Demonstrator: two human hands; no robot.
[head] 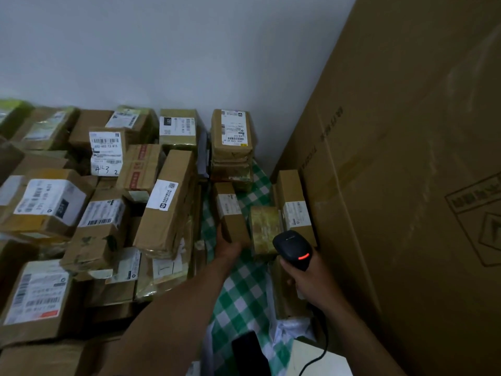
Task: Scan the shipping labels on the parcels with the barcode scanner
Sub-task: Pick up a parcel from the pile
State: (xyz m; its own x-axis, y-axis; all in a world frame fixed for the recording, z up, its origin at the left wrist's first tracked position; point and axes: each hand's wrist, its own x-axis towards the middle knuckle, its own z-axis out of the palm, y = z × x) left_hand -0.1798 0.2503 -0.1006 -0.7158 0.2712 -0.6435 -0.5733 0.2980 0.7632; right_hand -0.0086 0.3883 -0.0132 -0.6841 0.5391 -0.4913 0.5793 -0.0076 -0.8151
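Large carton point(406, 185): stands on the right and walls in that side of the work area.
Parcel pile point(95, 213): stacked on the left, most labels facing up, well apart from both hands.
Checked cloth point(244, 289): green and white strip between the pile and the carton; the parcels now being handled lie on it.
Small parcel point(231, 213): long axis runs away from the person; it lies ahead of and to the left of the scanner head, with a taped parcel point(264, 229) just beside it on the right.
Right hand point(311, 283): fingers wrapped round the scanner's handle.
Left hand point(227, 246): the nearer hand, gripping the small parcel's near end; its fingertips are hidden.
Barcode scanner point(294, 249): red light lit, head pointing forward, towards the taped parcel rather than the small one.
Shipping label point(228, 204): on the small parcel's top face, far half, facing up.
Deciding relation: the label sits up and left of the scanner's aim, so the likely next move is to swing the head left or bring the parcel right.
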